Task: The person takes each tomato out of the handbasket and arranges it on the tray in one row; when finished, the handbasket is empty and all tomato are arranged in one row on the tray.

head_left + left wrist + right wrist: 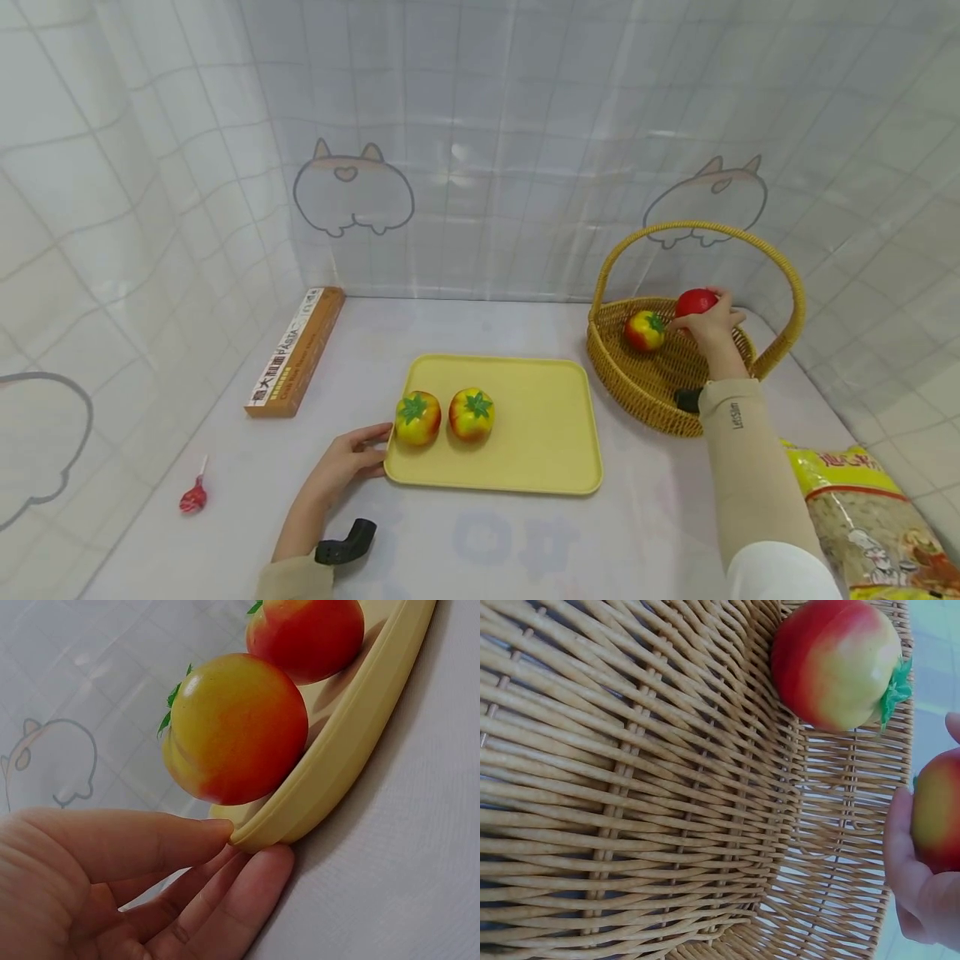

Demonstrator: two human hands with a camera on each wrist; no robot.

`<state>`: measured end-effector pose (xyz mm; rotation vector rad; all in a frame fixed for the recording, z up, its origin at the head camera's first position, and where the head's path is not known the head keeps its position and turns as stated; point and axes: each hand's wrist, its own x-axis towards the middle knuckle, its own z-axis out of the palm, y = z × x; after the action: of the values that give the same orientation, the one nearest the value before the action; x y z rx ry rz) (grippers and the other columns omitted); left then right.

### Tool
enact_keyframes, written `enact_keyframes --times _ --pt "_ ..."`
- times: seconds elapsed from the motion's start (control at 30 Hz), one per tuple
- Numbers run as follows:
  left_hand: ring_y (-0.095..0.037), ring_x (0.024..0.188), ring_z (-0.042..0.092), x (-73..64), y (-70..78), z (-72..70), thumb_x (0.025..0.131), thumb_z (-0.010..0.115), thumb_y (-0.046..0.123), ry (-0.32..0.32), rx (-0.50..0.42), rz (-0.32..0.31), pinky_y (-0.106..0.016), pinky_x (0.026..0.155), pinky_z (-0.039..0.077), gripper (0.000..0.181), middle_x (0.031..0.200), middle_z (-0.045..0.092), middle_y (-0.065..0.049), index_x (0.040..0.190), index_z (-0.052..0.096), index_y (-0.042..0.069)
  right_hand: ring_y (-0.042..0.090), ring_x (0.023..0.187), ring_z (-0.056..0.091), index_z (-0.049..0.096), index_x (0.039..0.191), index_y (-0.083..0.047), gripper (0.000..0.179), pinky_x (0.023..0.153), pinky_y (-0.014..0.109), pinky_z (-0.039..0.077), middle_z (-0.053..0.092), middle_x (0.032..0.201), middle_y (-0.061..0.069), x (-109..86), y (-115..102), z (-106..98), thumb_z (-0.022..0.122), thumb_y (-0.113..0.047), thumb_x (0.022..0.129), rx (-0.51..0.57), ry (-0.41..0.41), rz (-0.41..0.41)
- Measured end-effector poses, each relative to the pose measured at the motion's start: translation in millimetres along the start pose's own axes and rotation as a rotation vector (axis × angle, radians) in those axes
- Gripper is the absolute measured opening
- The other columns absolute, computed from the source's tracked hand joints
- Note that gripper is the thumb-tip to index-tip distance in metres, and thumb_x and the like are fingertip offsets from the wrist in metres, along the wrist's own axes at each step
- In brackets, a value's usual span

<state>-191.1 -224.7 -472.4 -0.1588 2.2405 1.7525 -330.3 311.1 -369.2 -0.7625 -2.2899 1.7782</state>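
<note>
Head: red fruit [693,301] is gripped by right hand [712,323] at far side of wicker basket [628,383]; another fruit [644,332] is seated inside. Yellow tray [540,421], two fruits [472,415] on it, is edge-pinched by left hand [347,458]. Left wrist: rim [352,750] is held between thumb [150,844] and fingers [251,900]. Right wrist: gripped fruit is partly cropped.

Beige sleeves [753,475], dark lettering [736,416], white upper sleeve [782,573], black wrist pieces [347,546]

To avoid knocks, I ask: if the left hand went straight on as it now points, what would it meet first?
The pale yellow rectangular tray, whose rim the left hand touches; then, probably, the nearer round red-and-yellow fruit with green leaves; depth is unclear.
</note>
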Motion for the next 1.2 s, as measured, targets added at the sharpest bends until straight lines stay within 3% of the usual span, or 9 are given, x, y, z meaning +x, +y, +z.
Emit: enact_keyframes --times 0.1,0.23,0.4,0.57,0.77,0.97,1.2 --pt "-0.017 0.085 0.059 0.3 -0.4 -0.2 0.084 0.060 0.007 0.003 -0.004 0.004 -0.027 0.073 0.055 0.053 0.129 0.050 -0.021 0.134 0.046 -0.001 0.036 0.138 0.011 0.008 0.144 -0.023 0.098 0.083 0.030 0.052 -0.014 0.147 0.010 -0.5 -1 0 0.070 0.004 0.072 0.035 0.011 0.014" --pt "-0.017 0.084 0.059 0.8 -1.4 0.0 0.082 0.061 0.005 0.010 -0.017 -0.001 -0.027 0.072 0.055 0.052 0.126 0.052 -0.020 0.132 0.047 -0.001 0.033 0.139 0.007 0.008 0.143 -0.026 0.096 0.089 0.033 0.049 -0.012 0.148 0.007 -3.9 -4 -1 0.069 0.002 0.073 0.070 0.020 0.051" --pt "-0.017 0.084 0.059 0.6 -2.7 -0.1 0.082 0.062 0.005 0.007 -0.026 -0.001 -0.027 0.072 0.055 0.053 0.126 0.051 -0.019 0.132 0.047 -0.002 0.028 0.140 0.003 0.006 0.142 -0.031 0.097 0.094 0.035 0.045 -0.010 0.148 0.001 -10.4 -13 1 0.067 0.002 0.074 0.202 0.002 0.105" --pt "-0.017 0.085 0.059 0.2 -2.2 -1.0 0.083 0.061 0.006 0.008 -0.019 0.004 -0.027 0.072 0.055 0.053 0.128 0.050 -0.020 0.133 0.046 -0.001 0.026 0.139 0.008 0.004 0.141 -0.032 0.097 0.093 0.033 0.045 -0.008 0.150 -0.001 -16.0 -23 5 0.067 0.001 0.076 0.315 -0.052 0.089" --pt "-0.017 0.086 0.059 1.0 -2.1 -0.7 0.083 0.060 0.005 0.006 -0.014 0.006 -0.027 0.073 0.055 0.052 0.127 0.050 -0.021 0.132 0.047 -0.001 0.029 0.138 0.015 -0.003 0.140 -0.029 0.096 0.098 0.036 0.041 -0.006 0.152 0.005 -22.6 -28 7 0.067 -0.007 0.080 0.295 -0.125 0.039" --pt "-0.017 0.081 0.059 1.4 -3.4 -0.5 0.080 0.061 0.004 0.003 -0.015 0.006 -0.028 0.071 0.055 0.054 0.126 0.051 -0.021 0.132 0.047 -0.002 0.029 0.137 0.018 -0.005 0.140 -0.026 0.096 0.100 0.035 0.041 -0.005 0.151 0.007 -27.6 -31 9 0.068 -0.011 0.079 0.255 -0.137 0.033" --pt "-0.017 0.081 0.058 1.0 -3.3 -1.7 0.081 0.061 0.005 -0.005 -0.025 0.013 -0.027 0.071 0.055 0.054 0.126 0.051 -0.020 0.132 0.047 -0.002 0.029 0.138 0.016 -0.008 0.139 -0.023 0.097 0.104 0.038 0.036 -0.004 0.150 0.008 -32.2 -35 10 0.067 -0.008 0.080 0.258 -0.164 -0.028"
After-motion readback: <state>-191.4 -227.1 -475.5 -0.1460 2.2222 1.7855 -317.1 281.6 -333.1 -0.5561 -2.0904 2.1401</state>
